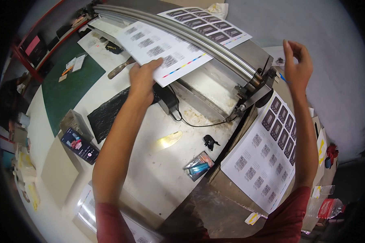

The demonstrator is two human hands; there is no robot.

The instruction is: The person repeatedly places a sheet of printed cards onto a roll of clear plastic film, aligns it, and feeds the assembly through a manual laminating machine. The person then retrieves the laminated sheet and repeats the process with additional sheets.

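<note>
My left hand (143, 79) grips the near edge of a white printed sheet (148, 34), its thumb on top. Rows of square codes and a strip of coloured marks show on this sheet. Its far side lies against the long metal rollers (182, 32) of a roller machine. Beyond the rollers lies another sheet (227, 25) printed with dark cards. My right hand (298, 67) is raised past the machine's right end, fingers curved and apart, with nothing visible in it. Below it, a stack of printed sheets (255, 162) rests on cardboard, partly hidden by my right forearm.
A black power adapter (166, 98) with a cable lies before the machine. Nearby are a yellowish blade-shaped piece (168, 141), a small clear packet (198, 166) and a phone (79, 146) propped on a metal box. A green mat (71, 87) covers the left; a bottle (328, 208) stands lower right.
</note>
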